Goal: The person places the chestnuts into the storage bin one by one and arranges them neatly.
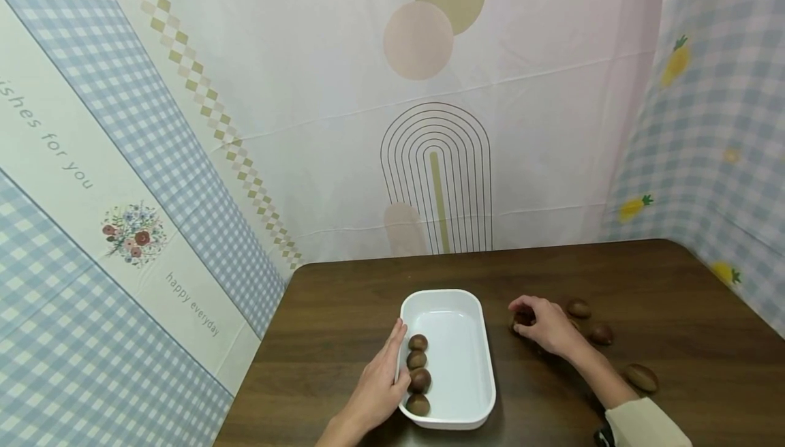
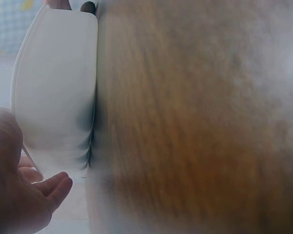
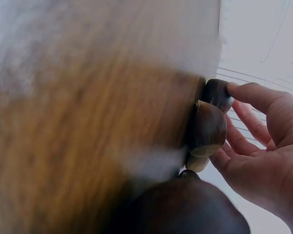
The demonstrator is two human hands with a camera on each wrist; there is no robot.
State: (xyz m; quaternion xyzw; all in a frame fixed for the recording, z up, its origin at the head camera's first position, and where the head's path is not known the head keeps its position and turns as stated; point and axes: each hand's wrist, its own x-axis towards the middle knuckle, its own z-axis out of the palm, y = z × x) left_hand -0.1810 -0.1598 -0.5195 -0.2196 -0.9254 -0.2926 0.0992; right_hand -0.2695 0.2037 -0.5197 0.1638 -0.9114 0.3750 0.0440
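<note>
A white rectangular dish (image 1: 456, 365) lies lengthwise on the table, with several brown chestnuts (image 1: 420, 380) in a row along its left inner wall. My left hand (image 1: 379, 382) holds the dish's left side, the thumb over the rim beside the row. In the left wrist view the hand (image 2: 27, 180) is at the rim of the dish (image 2: 56, 83). Right of the dish, my right hand (image 1: 548, 324) grips a chestnut (image 1: 521, 319) between thumb and fingers, low over the table. The right wrist view shows the thumb on this dark chestnut (image 3: 218, 93), behind another chestnut (image 3: 209, 129).
More chestnuts lie about the right hand: one behind it (image 1: 578, 308), one to its right (image 1: 601, 333) and one by the forearm (image 1: 641, 377). The brown wooden table (image 1: 349, 290) ends at a hanging printed cloth (image 1: 319, 161).
</note>
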